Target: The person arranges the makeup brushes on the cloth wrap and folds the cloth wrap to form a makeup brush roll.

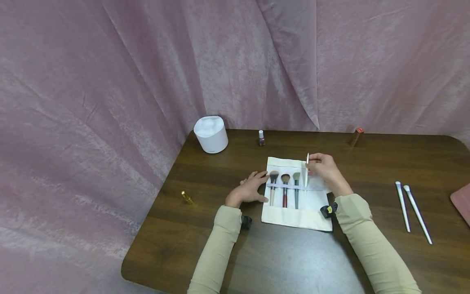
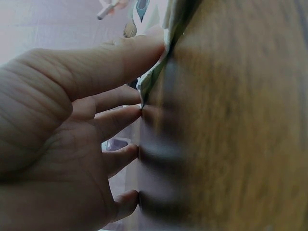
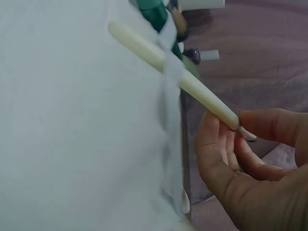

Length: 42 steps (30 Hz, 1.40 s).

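Note:
A white cloth brush roll (image 1: 293,218) lies unfolded on the table. My right hand (image 1: 324,169) pinches a white-handled makeup brush (image 3: 202,96) near its upper end, between thumb and fingers. Its handle passes under the roll's elastic band (image 3: 171,103). Left of it, three brushes sit under the band: one with a pale handle (image 1: 272,196), one red-handled (image 1: 284,198) and one green (image 1: 296,196). At the roll's left edge rests my left hand (image 1: 249,190), fingers spread, the thumb (image 2: 139,53) on the cloth and other fingertips touching the table.
Two white brushes (image 1: 402,208) (image 1: 418,214) lie to the right, near a pink object (image 1: 462,200) cut by the frame. Along the back stand a white container (image 1: 212,136), a small bottle (image 1: 261,139) and a brown tube (image 1: 355,138). A gold tube (image 1: 187,197) lies left.

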Motion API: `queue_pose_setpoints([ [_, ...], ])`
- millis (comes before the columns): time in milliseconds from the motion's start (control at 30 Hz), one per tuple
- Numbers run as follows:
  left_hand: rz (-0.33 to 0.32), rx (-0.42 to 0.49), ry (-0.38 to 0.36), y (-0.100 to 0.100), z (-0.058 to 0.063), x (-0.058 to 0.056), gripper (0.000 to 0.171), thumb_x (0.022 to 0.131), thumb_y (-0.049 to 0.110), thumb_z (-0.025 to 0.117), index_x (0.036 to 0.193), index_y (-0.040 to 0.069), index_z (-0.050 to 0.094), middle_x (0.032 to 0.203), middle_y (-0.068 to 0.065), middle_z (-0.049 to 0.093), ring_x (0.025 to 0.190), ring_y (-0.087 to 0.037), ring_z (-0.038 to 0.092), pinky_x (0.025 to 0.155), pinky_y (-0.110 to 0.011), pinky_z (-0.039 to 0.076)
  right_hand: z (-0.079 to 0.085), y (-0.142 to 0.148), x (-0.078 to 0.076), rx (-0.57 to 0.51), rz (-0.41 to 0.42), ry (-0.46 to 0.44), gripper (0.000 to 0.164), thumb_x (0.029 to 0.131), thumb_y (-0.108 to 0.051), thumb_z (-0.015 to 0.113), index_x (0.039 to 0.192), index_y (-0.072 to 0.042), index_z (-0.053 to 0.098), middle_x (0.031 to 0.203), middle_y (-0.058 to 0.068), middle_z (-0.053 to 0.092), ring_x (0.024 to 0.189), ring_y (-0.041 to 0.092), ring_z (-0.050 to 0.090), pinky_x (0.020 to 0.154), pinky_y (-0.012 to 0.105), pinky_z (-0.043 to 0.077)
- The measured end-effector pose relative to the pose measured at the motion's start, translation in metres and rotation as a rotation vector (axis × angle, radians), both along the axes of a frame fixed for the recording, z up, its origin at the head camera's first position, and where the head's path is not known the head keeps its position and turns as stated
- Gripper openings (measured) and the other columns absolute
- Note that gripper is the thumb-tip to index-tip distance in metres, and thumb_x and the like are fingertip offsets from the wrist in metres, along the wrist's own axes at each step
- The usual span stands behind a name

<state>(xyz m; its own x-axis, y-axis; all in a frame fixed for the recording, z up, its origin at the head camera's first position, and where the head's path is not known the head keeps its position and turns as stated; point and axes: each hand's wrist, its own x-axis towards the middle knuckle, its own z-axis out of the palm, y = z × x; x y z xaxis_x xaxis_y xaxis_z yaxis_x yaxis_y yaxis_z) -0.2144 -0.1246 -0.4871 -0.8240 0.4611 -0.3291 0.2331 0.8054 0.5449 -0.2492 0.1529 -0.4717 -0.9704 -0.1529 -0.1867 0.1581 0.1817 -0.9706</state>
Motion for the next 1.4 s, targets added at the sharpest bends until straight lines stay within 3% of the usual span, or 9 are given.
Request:
queue_pose_setpoints([
  [333,-0.001,-0.01,0.006,0.001,0.002,-0.002,0.082,0.092,0.022,0.077,0.16,0.013,0.031,0.169,0.0,0.016,0.155,-0.029,0.002,0.117,-0.064,0.011,0.0,-0.005,0.004,0.114,0.055,-0.068,0.036,0.099,-0.001,0.052,0.13,0.017,0.046,0.102,0.019,0.061,0.079,0.014,0.06,0.071,0.029,0.058],
  [633,-0.005,-0.011,0.003,0.0,0.0,-0.001,0.082,0.092,0.022,0.077,0.16,0.012,0.031,0.169,-0.001,0.016,0.155,-0.029,0.002,0.117,-0.065,0.011,0.0,-0.006,0.011,0.25,0.043,-0.069,0.028,0.1,-0.009,0.053,0.11,0.016,0.061,0.08,0.012,0.063,0.065,0.015,0.062,0.061,0.027,0.056],
  [733,-0.005,-0.014,0.005,0.0,0.0,0.0,0.082,0.092,0.022,0.077,0.16,0.012,0.031,0.168,-0.001,0.016,0.155,-0.029,0.002,0.117,-0.065,0.011,0.0,-0.008,0.013,0.342,0.021,-0.049,0.026,0.098,-0.013,0.056,0.096,0.01,0.066,0.071,0.008,0.062,0.062,0.014,0.059,0.059,0.027,0.053],
  [867,-0.008,-0.018,0.006,0.0,0.0,0.0,0.082,0.093,0.021,0.077,0.16,0.012,0.031,0.168,-0.001,0.016,0.155,-0.029,0.002,0.117,-0.064,0.012,0.0,-0.007,0.014,0.515,0.021,-0.002,0.034,0.097,-0.024,0.056,0.072,-0.001,0.063,0.061,0.001,0.051,0.061,0.017,0.048,0.056,0.031,0.041],
  [967,-0.009,-0.017,0.006,0.0,0.0,0.0,0.081,0.092,0.021,0.077,0.16,0.012,0.032,0.168,-0.001,0.017,0.155,-0.03,0.003,0.117,-0.064,0.012,0.001,-0.006,0.014,0.591,0.042,0.014,0.036,0.094,-0.027,0.057,0.067,-0.003,0.06,0.063,0.002,0.045,0.063,0.02,0.044,0.055,0.033,0.037],
  [1233,-0.009,-0.016,0.016,0.0,0.0,0.002,0.081,0.092,0.02,0.077,0.159,0.011,0.033,0.168,-0.002,0.017,0.155,-0.03,0.004,0.117,-0.064,0.012,0.001,-0.004,0.016,0.671,0.148,-0.003,0.037,0.089,-0.027,0.06,0.055,-0.012,0.051,0.056,-0.004,0.032,0.056,0.015,0.036,0.052,0.031,0.032],
  [1400,-0.007,-0.008,0.016,0.001,0.001,0.001,0.081,0.092,0.02,0.077,0.159,0.011,0.032,0.168,-0.002,0.017,0.155,-0.031,0.003,0.116,-0.065,0.012,0.004,-0.005,0.02,0.691,0.16,-0.011,0.038,0.09,-0.027,0.06,0.056,-0.011,0.058,0.057,-0.004,0.032,0.058,0.015,0.035,0.054,0.032,0.03],
])
